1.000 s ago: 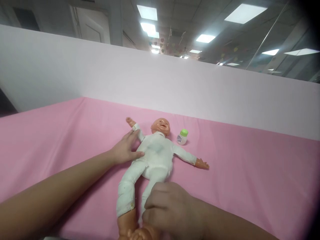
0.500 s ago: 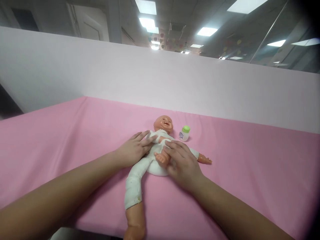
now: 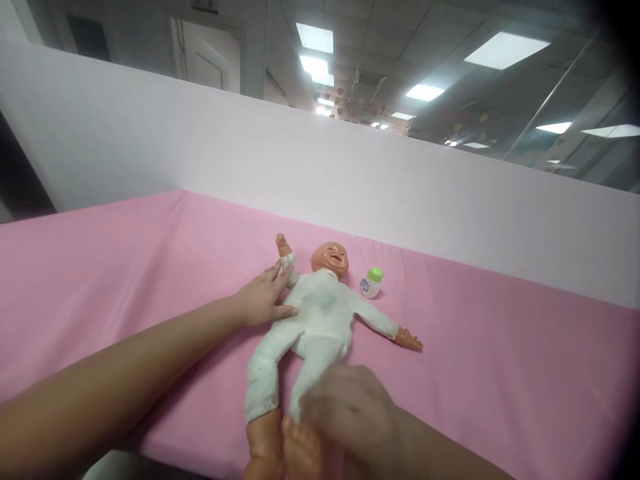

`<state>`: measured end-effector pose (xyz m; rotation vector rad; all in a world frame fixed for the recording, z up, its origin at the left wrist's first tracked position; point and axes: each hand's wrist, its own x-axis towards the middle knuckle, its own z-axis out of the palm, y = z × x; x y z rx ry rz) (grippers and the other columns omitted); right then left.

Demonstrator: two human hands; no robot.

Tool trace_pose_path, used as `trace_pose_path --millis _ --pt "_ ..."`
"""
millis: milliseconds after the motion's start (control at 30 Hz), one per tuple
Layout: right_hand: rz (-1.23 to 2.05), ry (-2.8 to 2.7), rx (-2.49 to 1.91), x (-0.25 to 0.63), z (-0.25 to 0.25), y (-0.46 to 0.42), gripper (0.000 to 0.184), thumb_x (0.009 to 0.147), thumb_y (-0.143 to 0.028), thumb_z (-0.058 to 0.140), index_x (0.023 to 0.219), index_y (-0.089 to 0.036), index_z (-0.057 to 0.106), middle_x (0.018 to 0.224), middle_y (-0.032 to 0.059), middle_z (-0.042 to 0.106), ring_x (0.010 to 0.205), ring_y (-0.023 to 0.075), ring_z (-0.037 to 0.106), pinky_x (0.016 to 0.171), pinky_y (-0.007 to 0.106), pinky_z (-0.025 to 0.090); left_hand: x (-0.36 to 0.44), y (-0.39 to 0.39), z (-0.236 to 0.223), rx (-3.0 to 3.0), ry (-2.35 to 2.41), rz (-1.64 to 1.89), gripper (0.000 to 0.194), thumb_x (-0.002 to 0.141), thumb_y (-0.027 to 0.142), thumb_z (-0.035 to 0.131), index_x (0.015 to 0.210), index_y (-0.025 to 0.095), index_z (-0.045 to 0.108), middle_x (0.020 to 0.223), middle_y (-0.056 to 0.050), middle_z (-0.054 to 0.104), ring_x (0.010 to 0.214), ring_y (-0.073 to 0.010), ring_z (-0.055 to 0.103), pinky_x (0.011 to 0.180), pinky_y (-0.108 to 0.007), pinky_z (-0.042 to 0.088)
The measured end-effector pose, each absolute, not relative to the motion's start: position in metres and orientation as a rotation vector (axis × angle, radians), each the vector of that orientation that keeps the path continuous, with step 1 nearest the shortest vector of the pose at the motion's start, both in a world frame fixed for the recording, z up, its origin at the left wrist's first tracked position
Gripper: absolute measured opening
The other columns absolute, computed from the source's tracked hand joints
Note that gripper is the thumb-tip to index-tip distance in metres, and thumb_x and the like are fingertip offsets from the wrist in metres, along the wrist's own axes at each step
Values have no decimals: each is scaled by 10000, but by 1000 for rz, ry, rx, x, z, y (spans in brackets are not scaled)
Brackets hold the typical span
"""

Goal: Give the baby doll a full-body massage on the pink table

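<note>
A plastic baby doll [image 3: 320, 313] in a white suit lies on its back on the pink sheet [image 3: 500, 347], head toward the far wall, arms spread. My left hand [image 3: 263, 299] rests open against the doll's side under its raised arm, thumb on the torso. My right hand [image 3: 347, 417] is blurred near the bottom of the view, closed around the doll's lower leg and foot. Just right of the doll's head stands a small white bottle with a green cap [image 3: 371, 283].
A pale partition wall [image 3: 350, 173] runs along the far edge of the pink surface. The sheet's near edge drops off at the bottom left. Ceiling lights and a door show above the partition.
Half a second ago my right hand pressed the doll's leg up onto its belly; now the leg is stretched back down, still in that hand. The doll's arm has swung back out.
</note>
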<state>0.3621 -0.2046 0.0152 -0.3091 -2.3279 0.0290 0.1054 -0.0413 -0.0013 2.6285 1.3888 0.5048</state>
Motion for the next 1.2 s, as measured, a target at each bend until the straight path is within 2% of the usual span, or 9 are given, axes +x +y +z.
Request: trace_pose_path --millis 133,233,333,433,533,633,833,1067,1200 --pt "103 -2669 -351 361 0 -205 142 895 -350 651 903 -214 611 783 -2 670 713 142 620 660 260 471 100 -34 -9 2464 1460 564 1401 705 872 653 1669 75 21 1685 -305 175 1544 -476 239 1205 -582 307" --pt "110 -2720 -277 360 2 -200 158 898 -354 661 949 -212 614 842 1 691 770 144 642 703 264 488 99 -35 -4 2466 1450 559 1416 689 870 671 1671 79 28 1694 -299 140 1566 -471 167 1221 -595 271" --pt "107 -2481 -200 359 14 -203 178 931 -314 613 1056 -187 613 941 34 729 805 154 666 724 278 524 101 -41 8 2587 1345 517 1244 772 812 656 1685 202 71 1733 -213 18 1589 -450 38 1235 -624 218" --pt "39 -2170 -271 360 26 -213 215 925 -234 619 1132 -177 612 967 59 740 795 171 685 710 311 560 105 -46 17 2738 1119 470 942 900 683 617 1666 308 217 1750 -112 48 1602 -401 45 1258 -611 181" --pt "-109 -1997 -365 366 31 -217 319 864 -200 687 1175 -155 632 1058 107 737 861 207 699 758 370 599 109 -48 18 2832 976 472 742 952 513 629 1616 302 374 1738 -74 163 1605 -349 114 1285 -553 185" --pt "-273 -1977 -445 374 30 -208 454 824 -227 753 1253 -140 631 1228 167 696 1042 281 681 890 475 600 112 -49 16 2904 960 464 679 950 387 638 1588 274 434 1725 -62 221 1602 -336 140 1291 -527 209" --pt "-420 -1989 -787 384 23 -161 512 819 -107 735 1306 -205 613 1356 142 659 1238 331 610 1038 556 538 118 -54 17 3092 863 401 680 961 288 594 1607 241 390 1720 -50 245 1597 -338 163 1286 -518 230" --pt "-258 -1987 -996 388 16 -141 431 856 -185 676 1280 -226 616 1307 116 690 1208 316 640 1037 543 534 123 -60 18 3102 907 313 602 996 279 519 1586 221 417 1729 -60 215 1601 -335 141 1281 -487 223" --pt "-214 -1978 -819 382 26 -158 427 821 -142 686 1236 -221 622 1263 118 697 1137 299 664 983 518 546 120 -58 12 2968 1050 316 702 999 323 521 1645 218 266 1745 -125 96 1608 -340 81 1280 -502 184"
